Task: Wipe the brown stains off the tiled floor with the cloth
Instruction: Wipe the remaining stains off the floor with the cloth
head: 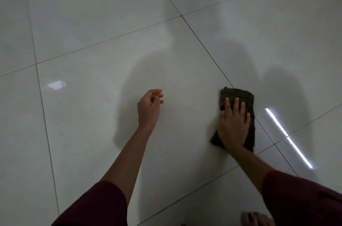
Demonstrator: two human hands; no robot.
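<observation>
A dark brown folded cloth (240,96) lies flat on the glossy white tiled floor (103,44), across a dark grout line. My right hand (233,124) presses palm-down on the cloth with fingers spread, covering its middle. My left hand (149,108) hovers over the tile to the left, fingers loosely curled and holding nothing. A tiny dark speck (207,124) sits on the tile just left of the cloth. No brown stain shows elsewhere; anything under the cloth is hidden.
Dark grout lines cross the floor diagonally. A bright strip of reflected light (288,137) lies right of the cloth. Toes of a bare foot (256,219) show at the bottom edge. Shadows of my body and arms fall over the middle tiles.
</observation>
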